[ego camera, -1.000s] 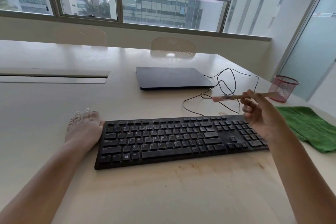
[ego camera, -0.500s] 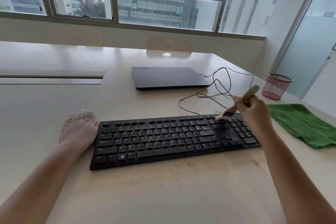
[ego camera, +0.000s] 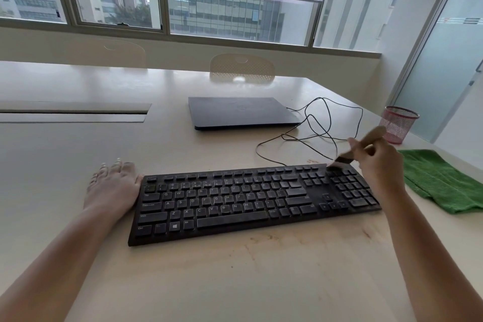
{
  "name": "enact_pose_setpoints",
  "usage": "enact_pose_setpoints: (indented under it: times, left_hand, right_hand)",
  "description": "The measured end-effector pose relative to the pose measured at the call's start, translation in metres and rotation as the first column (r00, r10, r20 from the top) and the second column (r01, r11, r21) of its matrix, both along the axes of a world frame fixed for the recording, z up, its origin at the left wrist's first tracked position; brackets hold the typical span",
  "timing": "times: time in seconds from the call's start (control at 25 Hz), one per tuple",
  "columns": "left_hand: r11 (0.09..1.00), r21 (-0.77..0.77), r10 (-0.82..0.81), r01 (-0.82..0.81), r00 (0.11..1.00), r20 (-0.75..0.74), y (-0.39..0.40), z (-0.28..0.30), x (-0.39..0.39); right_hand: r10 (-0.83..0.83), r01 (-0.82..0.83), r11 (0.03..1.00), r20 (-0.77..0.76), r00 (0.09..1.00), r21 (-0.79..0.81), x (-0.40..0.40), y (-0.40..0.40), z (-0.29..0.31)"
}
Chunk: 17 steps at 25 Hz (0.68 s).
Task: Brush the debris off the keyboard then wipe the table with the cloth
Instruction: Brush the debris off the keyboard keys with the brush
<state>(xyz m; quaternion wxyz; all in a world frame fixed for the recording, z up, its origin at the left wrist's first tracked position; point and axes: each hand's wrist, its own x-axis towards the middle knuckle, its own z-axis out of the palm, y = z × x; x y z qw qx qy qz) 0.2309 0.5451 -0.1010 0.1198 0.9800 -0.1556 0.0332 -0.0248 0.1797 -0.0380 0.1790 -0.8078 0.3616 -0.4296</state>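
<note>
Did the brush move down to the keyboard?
Yes. The brush in the right hand came down from above the keyboard; its bristles now touch the far right corner keys.

Head-worn view, forward and down, close over table (ego camera: 235, 282)

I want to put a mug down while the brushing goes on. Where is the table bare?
Bare: between laptop and keyboard, and left of the left hand. Crowded: right side, with cable, right hand, cloth.
</note>
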Motion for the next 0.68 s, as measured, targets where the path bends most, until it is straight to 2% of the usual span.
enact_pose_setpoints:
  times: [0.12,0.32,0.4,0.48,0.6,0.68]
  left_hand:
    - [1.0,-0.003,-0.002,0.002,1.0,-0.002,0.0,0.0,0.0]
    - [1.0,-0.01,-0.008,0.008,1.0,-0.007,0.0,0.0,0.0]
    - [1.0,-0.021,-0.017,0.017,1.0,-0.016,0.0,-0.002,0.002]
    - [1.0,-0.023,-0.02,0.019,1.0,-0.016,0.001,-0.004,0.003]
    - [0.999,-0.038,-0.019,0.018,1.0,-0.015,0.002,-0.002,0.004]
    - [0.999,-0.037,-0.019,0.019,1.0,-0.016,0.002,-0.001,0.002]
  right_hand:
    - [0.066,-0.065,0.998,0.03,0.997,-0.024,0.004,-0.001,-0.003]
    - [0.127,-0.126,0.992,-0.073,0.989,0.021,-0.004,0.002,0.005]
    - [0.117,-0.117,0.993,0.0,0.993,0.015,-0.007,0.0,0.005]
    - [0.184,-0.185,0.983,0.051,0.982,0.014,-0.005,0.003,0.003]
    - [0.29,-0.289,0.957,-0.056,0.955,0.026,-0.001,0.01,0.0]
    - [0.222,-0.227,0.974,-0.164,0.961,-0.01,-0.002,0.017,0.002]
